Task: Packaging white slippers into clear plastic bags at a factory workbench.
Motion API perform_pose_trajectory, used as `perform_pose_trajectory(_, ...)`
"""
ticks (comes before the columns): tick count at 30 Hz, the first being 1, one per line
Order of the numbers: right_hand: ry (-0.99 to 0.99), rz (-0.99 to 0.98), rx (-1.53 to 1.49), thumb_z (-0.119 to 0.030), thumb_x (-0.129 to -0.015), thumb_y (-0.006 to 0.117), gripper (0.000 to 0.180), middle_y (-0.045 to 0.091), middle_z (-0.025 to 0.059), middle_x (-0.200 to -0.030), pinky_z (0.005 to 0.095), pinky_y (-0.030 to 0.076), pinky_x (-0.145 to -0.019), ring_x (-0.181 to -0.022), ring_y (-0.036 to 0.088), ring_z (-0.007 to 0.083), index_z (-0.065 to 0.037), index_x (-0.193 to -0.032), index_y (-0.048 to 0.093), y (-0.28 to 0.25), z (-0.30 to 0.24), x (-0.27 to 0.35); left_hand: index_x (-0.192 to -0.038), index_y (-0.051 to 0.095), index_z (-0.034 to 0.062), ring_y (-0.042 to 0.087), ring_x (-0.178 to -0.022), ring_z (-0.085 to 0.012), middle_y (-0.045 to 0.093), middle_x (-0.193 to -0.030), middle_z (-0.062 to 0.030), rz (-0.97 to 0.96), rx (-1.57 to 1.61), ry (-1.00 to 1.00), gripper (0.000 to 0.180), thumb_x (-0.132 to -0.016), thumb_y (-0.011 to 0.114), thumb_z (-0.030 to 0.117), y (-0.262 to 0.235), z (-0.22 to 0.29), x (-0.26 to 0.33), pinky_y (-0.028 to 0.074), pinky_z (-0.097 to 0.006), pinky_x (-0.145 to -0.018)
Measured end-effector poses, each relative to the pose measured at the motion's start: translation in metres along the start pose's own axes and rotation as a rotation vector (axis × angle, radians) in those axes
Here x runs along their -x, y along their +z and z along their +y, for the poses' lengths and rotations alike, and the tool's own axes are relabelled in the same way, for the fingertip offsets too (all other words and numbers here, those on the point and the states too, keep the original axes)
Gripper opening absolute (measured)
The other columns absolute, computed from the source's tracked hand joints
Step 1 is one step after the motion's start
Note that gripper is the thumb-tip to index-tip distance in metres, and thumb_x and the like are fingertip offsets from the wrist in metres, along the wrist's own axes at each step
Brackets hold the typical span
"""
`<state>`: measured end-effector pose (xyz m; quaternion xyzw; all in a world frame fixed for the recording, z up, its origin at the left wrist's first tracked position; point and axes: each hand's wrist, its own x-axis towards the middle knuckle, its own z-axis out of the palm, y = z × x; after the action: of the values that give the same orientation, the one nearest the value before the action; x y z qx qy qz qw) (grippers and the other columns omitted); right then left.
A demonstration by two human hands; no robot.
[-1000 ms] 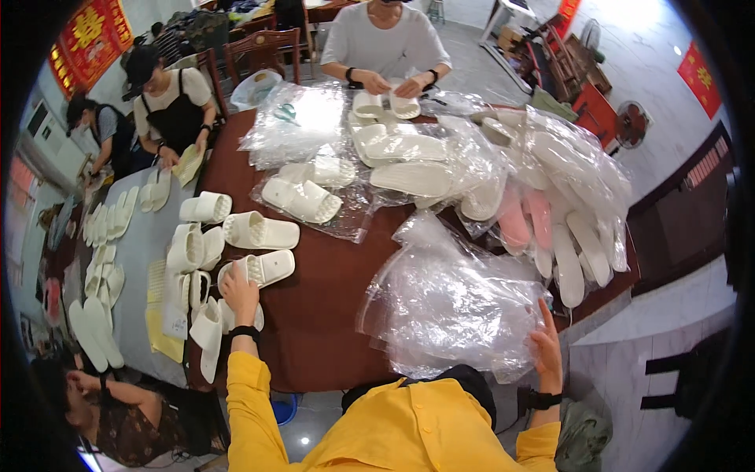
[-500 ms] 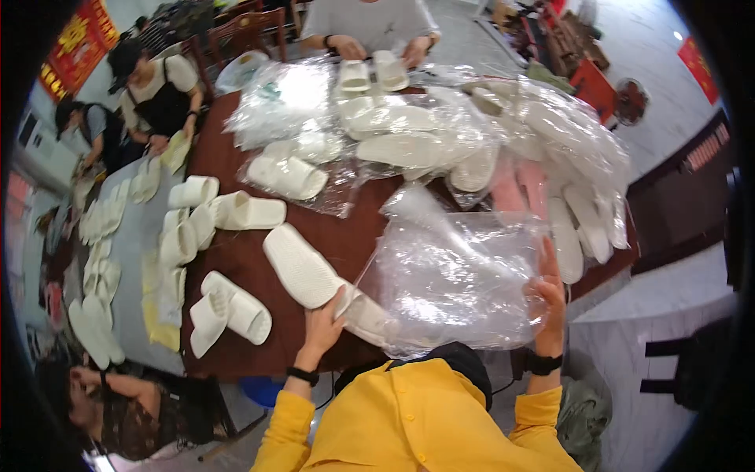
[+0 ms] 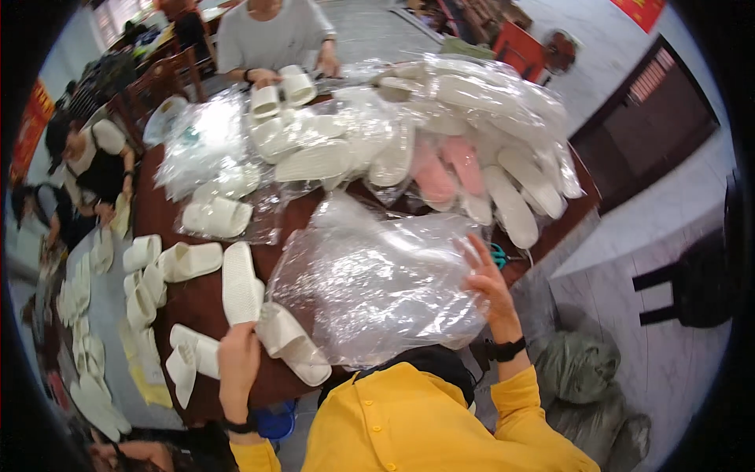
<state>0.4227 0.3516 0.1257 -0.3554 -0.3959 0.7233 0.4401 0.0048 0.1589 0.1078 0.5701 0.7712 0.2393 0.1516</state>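
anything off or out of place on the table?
One oddity: two pink slippers sit inside the bagged pile at the far right of the table, among otherwise white ones. The left hand holds white slippers, and the right hand grips a crumpled clear bag. Nothing looks spilled or damaged.

Clear plastic bag (image 3: 377, 287) hides the right hand's (image 3: 489, 285) palm and a white slipper's (image 3: 292, 344) toe; seated person at 12 o'clock cropped above the shoulders.
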Motion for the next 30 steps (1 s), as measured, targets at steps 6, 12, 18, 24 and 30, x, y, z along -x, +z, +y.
perform_pose_trajectory(6,-0.020,-0.114,0.346,0.000,-0.079,0.067,0.089,0.025,0.0151,-0.156,0.0162,0.044,-0.073,-0.104,0.051,0.0064,-0.015,-0.154,0.021,-0.039,0.015,-0.003,-0.104,0.062,0.0002,0.060,-0.088,-0.0251,0.062,-0.099,-0.0131,0.064,0.373,0.124,0.019,-0.088,0.052,-0.002,-0.022,0.139,-0.035,0.046,-0.034,-0.082)
perform_pose_trajectory(12,0.029,-0.178,0.385,-0.004,-0.082,0.068,0.084,0.025,0.0063,-0.156,0.0233,0.047,-0.086,-0.140,0.029,0.0191,-0.014,-0.153,0.024,-0.069,0.012,-0.010,-0.146,0.036,0.0178,0.016,-0.143,-0.0397,0.024,-0.154,-0.0149,-0.379,0.099,0.566,0.060,-0.092,0.055,0.033,0.152,0.153,-0.056,0.011,-0.064,-0.110)
perform_pose_trajectory(18,0.050,0.196,0.423,-0.011,-0.086,0.068,0.083,0.029,0.0131,-0.153,0.0264,0.049,-0.085,-0.122,0.048,0.0201,-0.011,-0.153,0.019,-0.087,0.000,0.011,-0.152,0.025,0.0240,0.001,-0.146,-0.0421,0.010,-0.160,-0.0126,-0.497,-0.056,0.381,0.074,-0.090,0.050,0.057,0.238,0.116,-0.056,-0.002,-0.072,-0.106)
perform_pose_trajectory(24,0.102,0.014,0.816,-0.004,-0.087,0.064,0.087,0.056,0.0125,-0.127,0.0222,0.049,-0.067,-0.075,0.056,0.0063,-0.018,-0.155,0.013,-0.079,0.019,0.061,-0.153,0.023,0.0242,-0.002,-0.147,-0.0403,0.007,-0.161,-0.0118,-0.501,-0.081,0.371,0.082,-0.086,0.053,0.062,0.234,0.119,-0.062,-0.007,-0.070,-0.106)
perform_pose_trajectory(30,0.057,0.191,0.319,-0.008,-0.089,0.063,0.063,0.064,0.0082,-0.115,0.0218,0.050,-0.071,-0.081,0.061,0.0091,-0.011,-0.146,0.036,-0.135,0.026,0.040,-0.153,0.025,0.0245,-0.002,-0.147,-0.0396,0.007,-0.161,-0.0115,-0.475,-0.168,0.403,0.086,-0.083,0.057,0.063,0.237,0.098,-0.062,-0.007,-0.070,-0.107)
